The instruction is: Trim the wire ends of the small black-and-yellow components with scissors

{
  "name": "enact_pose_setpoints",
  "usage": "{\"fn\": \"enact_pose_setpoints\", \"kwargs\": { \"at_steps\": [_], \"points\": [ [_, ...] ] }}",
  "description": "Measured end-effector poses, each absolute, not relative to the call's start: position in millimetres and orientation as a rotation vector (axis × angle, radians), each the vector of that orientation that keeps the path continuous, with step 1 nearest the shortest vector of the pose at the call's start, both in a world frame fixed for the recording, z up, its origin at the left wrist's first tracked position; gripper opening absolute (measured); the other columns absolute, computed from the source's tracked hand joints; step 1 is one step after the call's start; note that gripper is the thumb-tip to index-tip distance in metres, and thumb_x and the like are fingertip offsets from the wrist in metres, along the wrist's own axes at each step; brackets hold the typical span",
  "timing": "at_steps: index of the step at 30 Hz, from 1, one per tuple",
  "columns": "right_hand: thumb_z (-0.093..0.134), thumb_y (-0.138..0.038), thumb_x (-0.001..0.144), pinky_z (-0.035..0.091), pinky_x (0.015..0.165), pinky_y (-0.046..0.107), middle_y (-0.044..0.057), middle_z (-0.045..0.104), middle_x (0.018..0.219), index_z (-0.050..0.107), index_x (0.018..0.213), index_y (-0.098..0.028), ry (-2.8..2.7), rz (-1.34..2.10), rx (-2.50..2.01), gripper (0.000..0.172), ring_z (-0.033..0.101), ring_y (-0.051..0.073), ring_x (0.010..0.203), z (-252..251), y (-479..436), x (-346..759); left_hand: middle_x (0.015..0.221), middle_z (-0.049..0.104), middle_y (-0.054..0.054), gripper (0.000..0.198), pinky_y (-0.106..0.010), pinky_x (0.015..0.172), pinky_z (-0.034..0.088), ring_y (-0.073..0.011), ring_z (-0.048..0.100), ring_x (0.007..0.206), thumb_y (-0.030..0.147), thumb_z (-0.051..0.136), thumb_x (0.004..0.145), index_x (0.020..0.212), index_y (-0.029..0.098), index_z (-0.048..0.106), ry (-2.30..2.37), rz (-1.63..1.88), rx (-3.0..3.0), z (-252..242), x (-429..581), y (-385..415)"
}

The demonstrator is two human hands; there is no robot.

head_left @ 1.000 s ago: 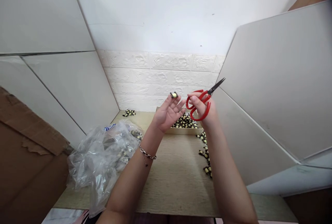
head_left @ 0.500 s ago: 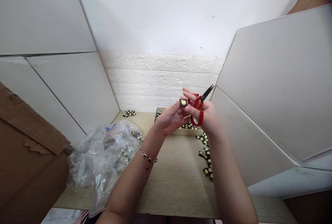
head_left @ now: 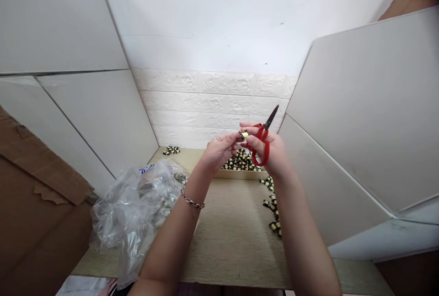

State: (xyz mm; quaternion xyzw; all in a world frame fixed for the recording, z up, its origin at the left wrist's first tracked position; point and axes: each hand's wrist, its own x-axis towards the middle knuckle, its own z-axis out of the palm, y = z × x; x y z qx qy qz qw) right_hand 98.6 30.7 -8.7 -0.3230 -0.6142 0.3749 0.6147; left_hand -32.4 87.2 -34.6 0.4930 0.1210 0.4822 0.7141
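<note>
A small transformer [head_left: 244,135], black with pins and a band of yellow tape, is pinched by the fingertips of my left hand [head_left: 217,153]. My right hand [head_left: 278,156] grips red-handled scissors [head_left: 263,132], whose dark blades point up and away and look closed together. The thumb and fingers of that same hand also touch the transformer's right side. Below and behind both hands stands a shallow box [head_left: 240,174] with many similar transformers [head_left: 236,161] in it. Part of the box is hidden by my hands.
Loose transformers [head_left: 273,202] lie in a line beside my right forearm, and a small cluster [head_left: 171,150] sits at the back left. A crumpled clear plastic bag [head_left: 133,209] covers the table's left side. Pale panels [head_left: 343,150] flank the table [head_left: 236,232]; a cardboard box [head_left: 41,214] stands left.
The transformer has turned and tilted between my fingers. My left hand has drawn slightly left, showing more of the box. The scissors have swung a little more upright, and their blade tips look closer together.
</note>
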Motion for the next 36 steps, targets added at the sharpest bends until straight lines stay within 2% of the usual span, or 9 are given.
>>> {"fn": "enact_pose_setpoints", "kwargs": {
  "at_steps": [2,5,8,17,25,30,34,36],
  "points": [
    [0.063,-0.035,0.072,0.05,0.075,0.031,0.003,0.056,0.116,0.067,0.089,-0.024,-1.372,1.041,-0.725,0.02,0.056,0.019,0.098,-7,29,99,0.07,0.065,-0.001,0.016,-0.013,0.052,0.038,-0.0013,0.048,0.054,0.026,0.069,0.066,0.076,0.013,0.069,0.296,1.17,1.144,-31,-41,91],
    [0.061,-0.038,0.073,0.052,0.067,0.028,0.006,0.059,0.111,0.066,0.09,-0.021,-1.287,1.269,-0.673,0.024,0.059,0.017,0.089,-7,28,97,0.083,0.065,-0.001,0.023,-0.017,0.065,0.043,-0.007,0.054,0.073,0.019,0.071,0.061,0.083,0.02,0.07,0.345,1.353,1.455,-23,-54,88],
    [0.061,-0.038,0.073,0.053,0.063,0.026,0.005,0.063,0.101,0.065,0.087,-0.02,-1.23,1.382,-0.634,0.023,0.06,0.015,0.081,-10,29,92,0.098,0.061,-0.002,0.03,-0.02,0.07,0.044,-0.0119,0.053,0.09,0.014,0.072,0.058,0.086,0.024,0.07,0.372,1.387,1.68,-15,-60,78],
    [0.06,-0.041,0.074,0.052,0.06,0.026,0.001,0.063,0.075,0.059,0.09,-0.022,-1.233,1.51,-0.655,0.025,0.061,0.013,0.066,-16,36,81,0.094,0.062,-0.005,0.031,-0.019,0.071,0.047,-0.0145,0.055,0.092,0.005,0.074,0.05,0.079,0.018,0.071,0.337,1.25,1.612,-9,-64,74],
    [0.053,-0.048,0.077,0.048,0.057,0.025,0.0,0.059,0.068,0.06,0.08,-0.02,-1.343,1.348,-0.779,0.028,0.056,0.012,0.058,-14,31,81,0.091,0.062,-0.002,0.02,-0.018,0.056,0.049,-0.0096,0.058,0.072,0.014,0.072,0.057,0.075,0.021,0.071,0.273,1.243,1.483,-11,-58,70],
    [0.047,-0.05,0.08,0.046,0.059,0.027,0.0,0.053,0.06,0.058,0.071,-0.02,-1.508,1.097,-0.869,0.033,0.052,0.013,0.059,-8,18,82,0.088,0.066,-0.004,0.017,-0.019,0.057,0.049,-0.0125,0.06,0.078,0.019,0.074,0.057,0.073,0.018,0.07,0.199,1.241,1.38,-11,-52,64],
    [0.043,-0.053,0.081,0.044,0.053,0.025,0.001,0.057,0.061,0.058,0.066,-0.019,-1.584,0.959,-0.996,0.04,0.054,0.013,0.057,1,7,84,0.085,0.066,-0.003,0.019,-0.023,0.054,0.048,-0.0093,0.058,0.061,0.026,0.074,0.058,0.076,0.019,0.069,0.102,1.188,1.344,-7,-51,56],
    [0.04,-0.055,0.081,0.044,0.053,0.026,0.002,0.059,0.06,0.055,0.061,-0.019,-1.609,0.871,-1.064,0.044,0.056,0.013,0.057,4,3,89,0.085,0.066,-0.003,0.018,-0.025,0.059,0.049,-0.0103,0.059,0.064,0.027,0.073,0.06,0.076,0.02,0.069,0.082,1.161,1.376,-5,-52,52]
  ]
}}
